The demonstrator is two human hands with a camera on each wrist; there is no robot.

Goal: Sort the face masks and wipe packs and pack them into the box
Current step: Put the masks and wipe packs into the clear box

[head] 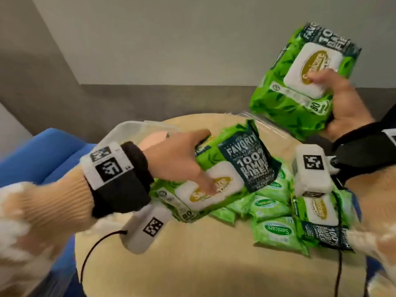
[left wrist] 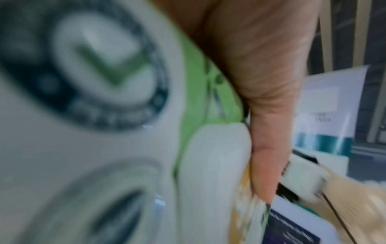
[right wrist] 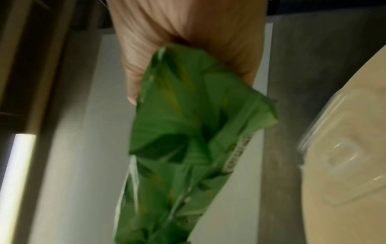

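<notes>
Each grip grasps a large wipe pack: the right hand (head: 345, 103) lifts one (head: 304, 80), the left hand (head: 182, 159) clasps another (head: 225, 168) above the tabletop (head: 192, 264). Fingers hide behind both packs. A clear box (head: 128, 131) at the far left edge is mostly covered.

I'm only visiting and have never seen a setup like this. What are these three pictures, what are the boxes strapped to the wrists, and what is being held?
No machine here: a person works with bare hands, wearing small cameras on the head and on each wrist. The wide picture comes from the head camera; the two blurry close-ups look along each hand. The left hand grips a large green wipe pack over the clear plastic box. The right hand holds another large wipe pack up in the air. Smaller green wipe packs lie on the round beige table. No face masks can be made out.
</notes>
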